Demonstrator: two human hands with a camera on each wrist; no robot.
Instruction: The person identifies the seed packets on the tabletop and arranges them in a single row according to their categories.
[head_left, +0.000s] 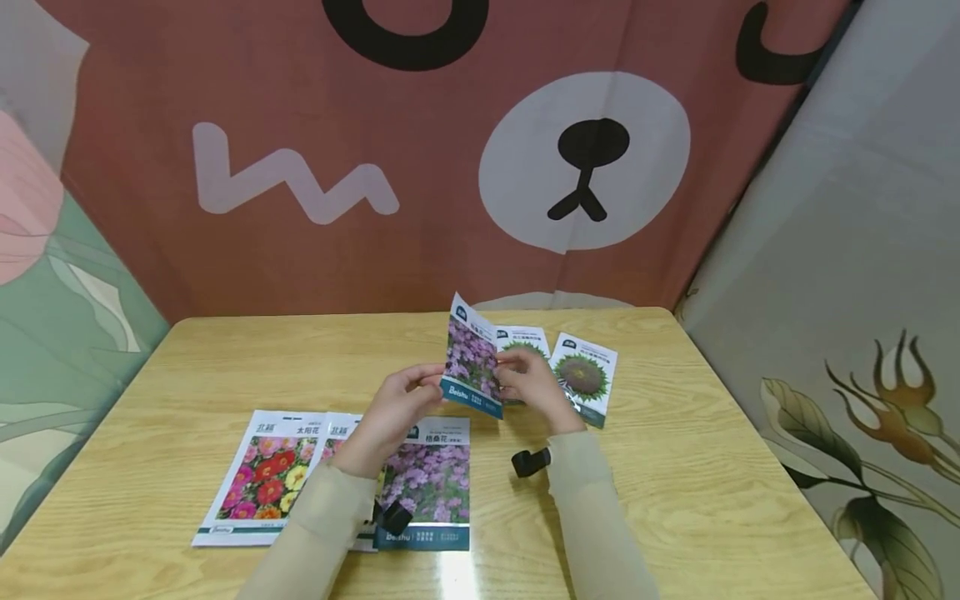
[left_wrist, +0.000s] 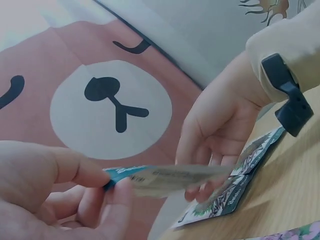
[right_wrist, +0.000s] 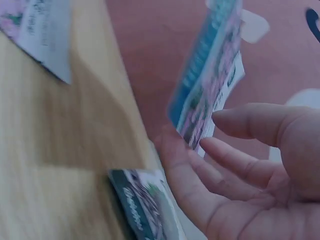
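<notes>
My left hand (head_left: pixel 401 404) pinches the left edge of a seed packet (head_left: pixel 472 362) with purple flowers and a blue-green lower band, holding it raised and tilted above the table. My right hand (head_left: pixel 528 385) is at the packet's right edge. In the right wrist view its thumb and fingers are spread loosely around the packet's corner, fingertips right at the edge. Behind that hand lie two packets with a green-fringed flower head, one partly hidden (head_left: pixel 525 337) and one further right (head_left: pixel 583 379). Another purple-flower packet (head_left: pixel 427 492) lies below the left hand.
At the left, a packet with red, pink and yellow flowers (head_left: pixel 273 471) lies beside a similar one (head_left: pixel 341 427), partly covered by the left arm. The wooden table (head_left: pixel 675 500) ends against a bear-print cloth (head_left: pixel 420 258). Black camera mounts (head_left: pixel 531 462) jut from both wrists.
</notes>
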